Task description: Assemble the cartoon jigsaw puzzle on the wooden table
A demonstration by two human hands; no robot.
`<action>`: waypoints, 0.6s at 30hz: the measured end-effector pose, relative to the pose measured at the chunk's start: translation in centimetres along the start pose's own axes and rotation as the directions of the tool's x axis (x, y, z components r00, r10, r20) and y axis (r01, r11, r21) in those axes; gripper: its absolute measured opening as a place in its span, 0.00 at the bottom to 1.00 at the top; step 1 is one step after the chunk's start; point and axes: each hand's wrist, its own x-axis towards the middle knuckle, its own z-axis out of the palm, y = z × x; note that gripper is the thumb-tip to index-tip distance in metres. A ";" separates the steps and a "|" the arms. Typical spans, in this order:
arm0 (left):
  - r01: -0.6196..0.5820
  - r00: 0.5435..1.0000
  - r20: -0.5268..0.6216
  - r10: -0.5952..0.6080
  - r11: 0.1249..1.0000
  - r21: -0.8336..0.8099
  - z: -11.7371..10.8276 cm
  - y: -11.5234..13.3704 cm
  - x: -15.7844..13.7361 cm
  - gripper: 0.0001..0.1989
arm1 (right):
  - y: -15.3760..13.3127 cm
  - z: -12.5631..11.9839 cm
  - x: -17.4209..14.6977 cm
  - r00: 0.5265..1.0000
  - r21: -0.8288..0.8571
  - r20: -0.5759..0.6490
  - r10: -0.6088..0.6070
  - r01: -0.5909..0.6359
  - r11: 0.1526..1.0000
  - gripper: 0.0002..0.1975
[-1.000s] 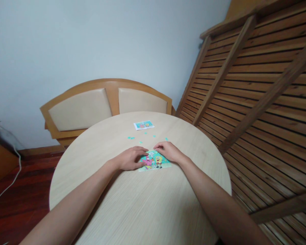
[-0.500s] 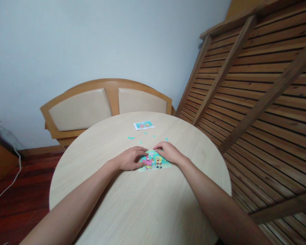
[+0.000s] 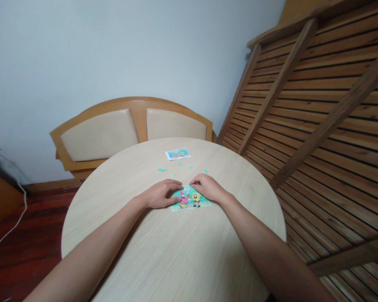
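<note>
The round table [image 3: 176, 247] bears a puzzle [image 3: 192, 199], loose pieces [image 3: 163, 170] and a card [image 3: 178, 154].

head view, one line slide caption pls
Left hand and right hand at a cartoon puzzle, loose teal pieces and a picture card beyond, on a round table.

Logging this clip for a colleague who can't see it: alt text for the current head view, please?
A person's left hand and right hand touch a cartoon puzzle on a round table, the left at its left side, the right at its far edge. Teal pieces and a card lie beyond. A headboard stands behind, a slatted panel at right.
</note>
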 end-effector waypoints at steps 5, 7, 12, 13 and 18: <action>0.119 0.986 -0.134 -0.102 0.985 0.126 0.5 -2.4 0.0 0.24 | 0.1 -0.2 0.0 1.000 -0.001 -0.021 -0.001 0.001 1.000 0.08; 0.139 0.983 -0.140 -0.117 0.978 0.158 0.6 -3.0 0.1 0.23 | 0.1 -0.3 0.0 1.000 -0.002 -0.029 0.005 -0.005 1.000 0.08; 0.158 0.979 -0.155 -0.133 0.974 0.160 0.3 -2.8 0.3 0.18 | 0.1 -0.3 -0.1 1.000 0.008 -0.032 0.000 0.000 1.000 0.07; 0.169 0.977 -0.158 -0.145 0.974 0.153 0.1 -2.6 0.2 0.16 | 0.2 -0.3 -0.1 1.000 0.011 -0.029 -0.002 0.003 1.000 0.07; 0.246 0.962 -0.153 -0.228 0.962 0.114 -0.3 -2.2 0.1 0.08 | 0.4 -0.3 -0.1 1.000 0.013 -0.026 -0.011 0.011 1.000 0.08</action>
